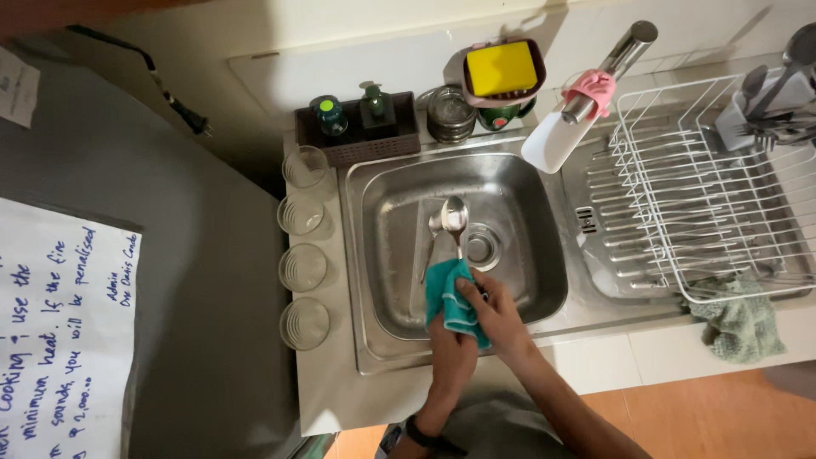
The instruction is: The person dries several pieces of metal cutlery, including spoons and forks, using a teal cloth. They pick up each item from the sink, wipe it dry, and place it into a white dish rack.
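Over the steel sink [510,183], my left hand [450,353] holds a teal cloth [449,297] wrapped around the handles of two spoons [450,219], whose bowls point away from me toward the drain. My right hand [497,314] presses on the same cloth from the right, fingers closed over it and the handles. The spoon handles are hidden inside the cloth.
Several upturned glasses [303,268] line the counter left of the sink. A white wire dish rack [705,195] stands at the right, with a green rag [744,323] below it. A tap [612,68], a yellow sponge [501,68] and bottles [353,115] are behind the sink.
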